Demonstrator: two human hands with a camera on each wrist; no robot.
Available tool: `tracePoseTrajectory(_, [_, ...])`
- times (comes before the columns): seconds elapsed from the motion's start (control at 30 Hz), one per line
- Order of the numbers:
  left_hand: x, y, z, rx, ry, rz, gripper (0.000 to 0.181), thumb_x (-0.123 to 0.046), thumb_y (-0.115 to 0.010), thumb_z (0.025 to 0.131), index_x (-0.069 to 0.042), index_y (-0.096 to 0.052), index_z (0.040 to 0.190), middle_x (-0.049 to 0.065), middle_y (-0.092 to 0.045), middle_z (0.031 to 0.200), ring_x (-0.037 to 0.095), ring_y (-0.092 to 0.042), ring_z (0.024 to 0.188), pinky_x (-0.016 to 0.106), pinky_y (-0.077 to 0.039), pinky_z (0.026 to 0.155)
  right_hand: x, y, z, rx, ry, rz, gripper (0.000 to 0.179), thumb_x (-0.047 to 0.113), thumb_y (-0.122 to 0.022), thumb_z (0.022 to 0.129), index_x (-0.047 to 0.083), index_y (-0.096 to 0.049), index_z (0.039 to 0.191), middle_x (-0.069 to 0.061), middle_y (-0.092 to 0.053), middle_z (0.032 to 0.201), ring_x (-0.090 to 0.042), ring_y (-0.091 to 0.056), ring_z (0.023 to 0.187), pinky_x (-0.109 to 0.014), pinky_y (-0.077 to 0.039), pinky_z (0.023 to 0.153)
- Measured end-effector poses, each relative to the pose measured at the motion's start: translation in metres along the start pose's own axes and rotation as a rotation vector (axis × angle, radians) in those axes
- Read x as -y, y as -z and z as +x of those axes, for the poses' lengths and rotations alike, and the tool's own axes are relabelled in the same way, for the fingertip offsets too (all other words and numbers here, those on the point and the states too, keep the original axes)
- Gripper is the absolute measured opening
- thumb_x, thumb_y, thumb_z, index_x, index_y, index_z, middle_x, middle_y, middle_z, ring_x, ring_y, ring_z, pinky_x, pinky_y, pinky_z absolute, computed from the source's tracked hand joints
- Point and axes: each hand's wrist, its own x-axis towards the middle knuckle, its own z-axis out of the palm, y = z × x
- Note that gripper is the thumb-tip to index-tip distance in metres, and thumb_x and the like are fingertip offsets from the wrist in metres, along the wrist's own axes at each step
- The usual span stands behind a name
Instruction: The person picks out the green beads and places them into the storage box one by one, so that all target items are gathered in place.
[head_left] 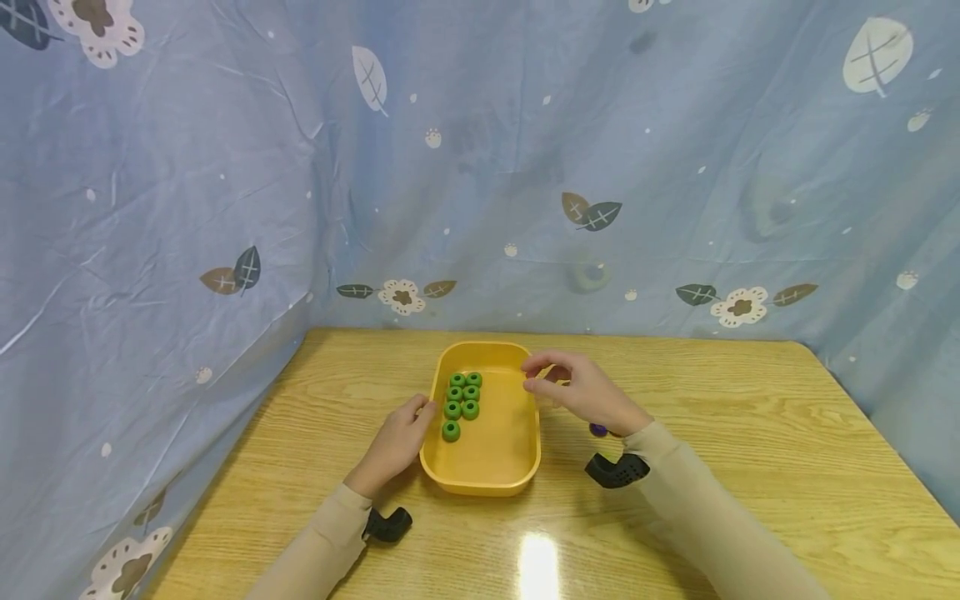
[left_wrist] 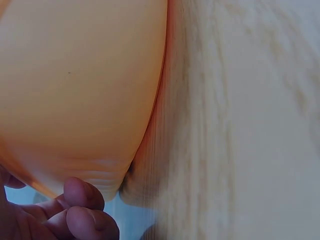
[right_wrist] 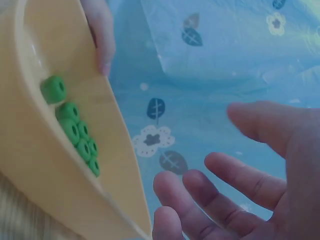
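A yellow tray (head_left: 487,481) lies on the wooden table. Inside it, along its left side, several green beads (head_left: 454,393) with holes form two uneven columns; the right wrist view shows the same green beads (right_wrist: 70,131). My left hand (head_left: 397,435) holds the tray's left rim. Its curled fingers (left_wrist: 85,194) rest against the tray's outer wall in the left wrist view. Over the tray's right rim hovers my right hand (head_left: 581,387), thumb and fingers apart; the right wrist view shows nothing between them.
Beneath the right forearm, a small purple piece (head_left: 597,430) and a lime-green piece (head_left: 611,457) show, partly hidden by the wrist. Black wrist mounts (head_left: 615,471) stick out from both sleeves. A blue patterned cloth (head_left: 480,167) hangs behind the table and along both sides.
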Motion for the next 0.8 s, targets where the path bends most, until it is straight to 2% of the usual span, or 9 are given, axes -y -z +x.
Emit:
tracePoseTrajectory(0.1, [0.001, 0.000, 0.000, -0.006, -0.005, 0.009, 0.031, -0.033, -0.042, 0.113, -0.009, -0.061, 0.108, 0.009, -0.060, 0.080, 0.016, -0.056, 0.065, 0.029, -0.045, 0.058, -0.002, 0.005, -0.004, -0.014, -0.024, 0.005, 0.031, 0.038, -0.067, 0.103, 0.021, -0.068, 0.128, -0.006, -0.071, 0.121, -0.030, -0.070, 0.093, -0.039, -0.058, 0.072])
tracePoseTrajectory(0.27, [0.002, 0.000, 0.000, -0.014, -0.011, 0.011, 0.031, -0.034, -0.043, 0.113, -0.010, -0.062, 0.110, 0.008, -0.062, 0.083, 0.016, -0.056, 0.066, 0.030, -0.046, 0.059, -0.009, 0.015, -0.009, -0.036, -0.041, -0.012, 0.034, 0.039, -0.066, 0.103, 0.018, -0.067, 0.130, -0.006, -0.072, 0.115, -0.025, -0.069, 0.089, -0.037, -0.058, 0.070])
tracePoseTrajectory(0.37, [0.002, 0.000, 0.000, -0.017, -0.015, 0.010, 0.031, -0.034, -0.043, 0.113, -0.010, -0.063, 0.111, 0.008, -0.063, 0.085, 0.016, -0.057, 0.066, 0.030, -0.047, 0.059, -0.015, 0.021, -0.012, -0.045, -0.054, -0.012, 0.033, 0.039, -0.067, 0.103, 0.019, -0.066, 0.130, -0.006, -0.071, 0.113, -0.027, -0.068, 0.089, -0.040, -0.058, 0.069])
tracePoseTrajectory(0.57, [0.003, -0.001, 0.000, -0.020, -0.008, 0.017, 0.032, -0.035, -0.041, 0.113, -0.012, -0.063, 0.111, 0.007, -0.063, 0.086, 0.016, -0.059, 0.068, 0.030, -0.048, 0.062, -0.025, 0.034, -0.017, -0.069, -0.083, -0.007, 0.036, 0.037, -0.066, 0.104, 0.017, -0.065, 0.133, -0.012, -0.069, 0.119, -0.035, -0.067, 0.097, -0.050, -0.060, 0.078])
tracePoseTrajectory(0.8, [0.005, -0.001, 0.001, -0.012, -0.005, 0.005, 0.032, -0.037, -0.041, 0.113, -0.013, -0.063, 0.112, 0.007, -0.062, 0.082, 0.017, -0.057, 0.062, 0.031, -0.047, 0.058, -0.036, 0.044, -0.017, -0.138, -0.080, -0.177, 0.036, 0.034, -0.068, 0.102, 0.012, -0.067, 0.131, -0.012, -0.068, 0.130, -0.026, -0.067, 0.104, -0.037, -0.058, 0.077])
